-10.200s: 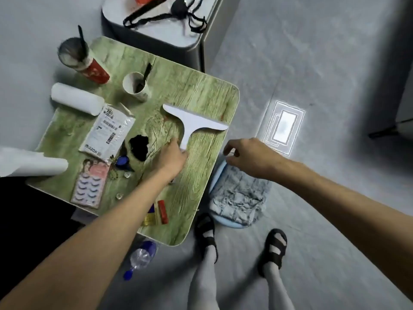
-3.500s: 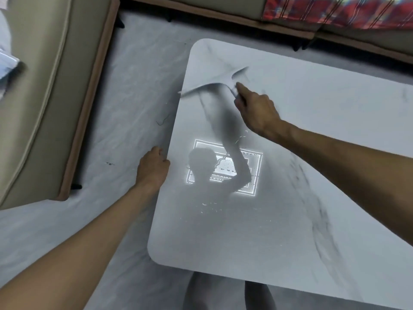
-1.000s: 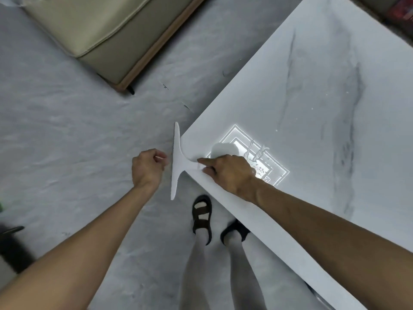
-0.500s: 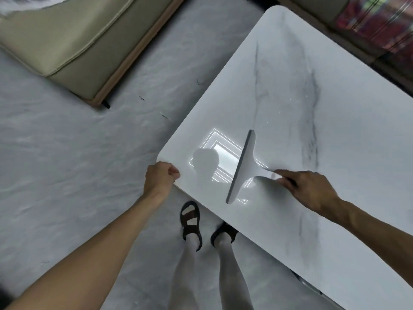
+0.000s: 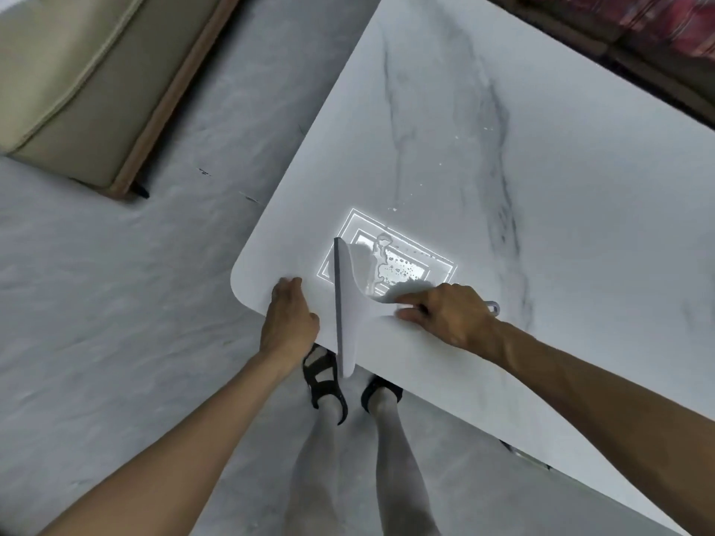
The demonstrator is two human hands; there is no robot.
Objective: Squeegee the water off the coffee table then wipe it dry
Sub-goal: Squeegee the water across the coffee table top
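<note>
Since half a second ago the squeegee [image 5: 350, 303] has come toward the near corner of the table [image 5: 541, 187]; its blade, then out in the middle of the light patch, now stands close to the left hand and its lower end juts past the near edge, over the floor [image 5: 116, 303].

Far left of both hands, a beige sofa [image 5: 69, 71] with a wooden base fills the upper corner. The left hand [image 5: 288, 317] rests on the rounded corner of the table, fingers curled over the edge, gripping the tabletop and nothing else. Just right of it runs the blade, nearly straight up and down in the view, dark along its left edge. From the blade the white body narrows rightward into a handle that goes under the right hand [image 5: 449, 315]. That hand is closed around the handle, index finger stretched along it toward the blade; the handle's end peeps out behind the knuckles.

Above the right hand, the bright reflection [image 5: 390, 261] of a ceiling light lies on the tabletop, with beads and a smear of water [image 5: 398, 265] showing in it just right of the blade. Small droplets dot the marble farther up. Below the hands, two feet in black sandals [image 5: 323, 381] stand at the table edge. At the far upper right is red plaid fabric [image 5: 681, 13], blurred.
</note>
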